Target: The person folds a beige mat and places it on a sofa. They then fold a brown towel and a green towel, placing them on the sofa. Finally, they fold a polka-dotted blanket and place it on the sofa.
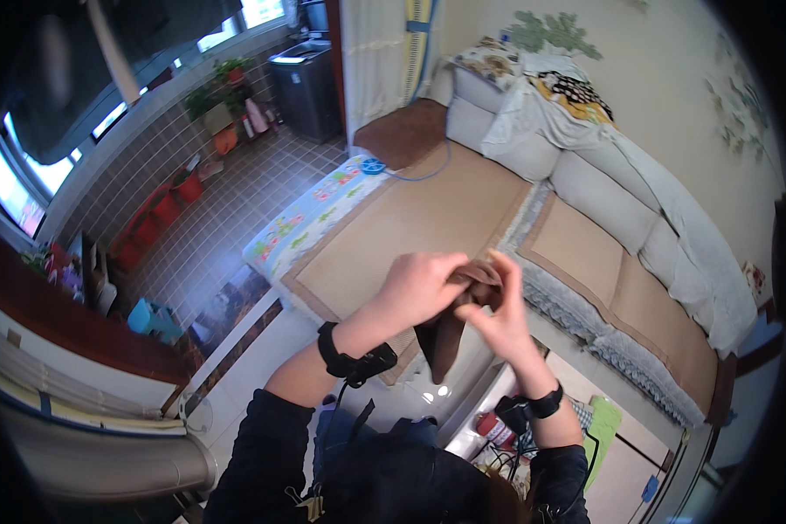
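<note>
A brown piece of thin fabric [447, 347], perhaps a sock or stocking, hangs from both hands in front of my body. My left hand [426, 285] grips its gathered upper edge from the left side. On the right, my right hand [498, 308] pinches the same edge, with thumb and fingers around the opening. The lower part of the fabric dangles in narrow points over the floor. Each wrist carries a black strap with a small device and a cable.
A sofa with woven mats [426, 209] lies ahead, with a brown cushion [403, 134] and a blue round object [372, 166] on it. At lower right stands a white table [635, 445] with a green cloth [604, 432] and cables. A blue stool [154, 319] is at left.
</note>
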The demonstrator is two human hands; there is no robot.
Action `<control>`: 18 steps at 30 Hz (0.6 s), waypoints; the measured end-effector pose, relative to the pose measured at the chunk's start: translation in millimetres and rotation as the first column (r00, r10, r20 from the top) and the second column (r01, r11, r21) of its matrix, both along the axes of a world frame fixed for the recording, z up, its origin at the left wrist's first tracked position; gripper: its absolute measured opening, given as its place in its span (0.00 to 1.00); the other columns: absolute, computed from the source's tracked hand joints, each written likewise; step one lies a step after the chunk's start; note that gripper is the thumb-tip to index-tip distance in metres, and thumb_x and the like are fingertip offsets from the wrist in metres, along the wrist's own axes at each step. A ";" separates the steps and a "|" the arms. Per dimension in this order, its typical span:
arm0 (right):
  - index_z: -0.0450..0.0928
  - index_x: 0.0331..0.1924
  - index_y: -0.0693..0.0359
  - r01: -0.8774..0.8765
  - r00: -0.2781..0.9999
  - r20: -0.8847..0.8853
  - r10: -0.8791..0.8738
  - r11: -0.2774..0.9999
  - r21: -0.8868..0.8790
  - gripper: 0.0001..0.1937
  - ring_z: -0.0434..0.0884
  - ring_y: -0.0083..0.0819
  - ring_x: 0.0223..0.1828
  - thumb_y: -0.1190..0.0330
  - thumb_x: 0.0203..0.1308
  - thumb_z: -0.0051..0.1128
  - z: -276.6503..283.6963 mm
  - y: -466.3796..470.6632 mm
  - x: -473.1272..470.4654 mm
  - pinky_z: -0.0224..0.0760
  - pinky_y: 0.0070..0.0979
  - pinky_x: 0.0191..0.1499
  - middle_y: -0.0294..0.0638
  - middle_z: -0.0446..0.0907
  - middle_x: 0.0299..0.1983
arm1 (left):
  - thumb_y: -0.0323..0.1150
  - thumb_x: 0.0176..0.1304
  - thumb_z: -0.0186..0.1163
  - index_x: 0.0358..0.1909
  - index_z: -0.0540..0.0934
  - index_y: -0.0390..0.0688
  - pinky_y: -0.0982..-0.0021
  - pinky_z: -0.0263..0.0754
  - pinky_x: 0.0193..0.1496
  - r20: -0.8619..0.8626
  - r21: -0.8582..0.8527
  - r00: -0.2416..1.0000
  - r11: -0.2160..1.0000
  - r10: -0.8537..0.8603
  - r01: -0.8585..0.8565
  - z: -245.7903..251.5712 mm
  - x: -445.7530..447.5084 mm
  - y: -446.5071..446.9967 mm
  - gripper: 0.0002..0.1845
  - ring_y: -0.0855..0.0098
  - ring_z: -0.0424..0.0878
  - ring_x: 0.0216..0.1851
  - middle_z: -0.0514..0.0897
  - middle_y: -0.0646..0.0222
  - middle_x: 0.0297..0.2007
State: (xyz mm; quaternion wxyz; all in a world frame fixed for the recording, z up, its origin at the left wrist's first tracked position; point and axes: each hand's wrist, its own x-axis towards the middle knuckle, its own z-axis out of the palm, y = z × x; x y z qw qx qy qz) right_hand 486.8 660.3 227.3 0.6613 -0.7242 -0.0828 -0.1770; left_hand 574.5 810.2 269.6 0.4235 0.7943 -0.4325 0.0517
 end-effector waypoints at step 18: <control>0.74 0.36 0.61 -0.025 0.957 -0.220 -0.188 0.702 -0.712 0.11 0.80 0.43 0.33 0.74 0.46 0.60 -27.2 261.5 233.5 0.72 0.34 0.37 0.47 0.78 0.27 | 0.27 0.60 0.55 0.38 0.78 0.34 0.73 0.71 0.39 -0.280 -0.104 0.773 0.782 0.570 -0.614 -56.7 163.6 543.1 0.07 0.75 0.77 0.32 0.81 0.61 0.28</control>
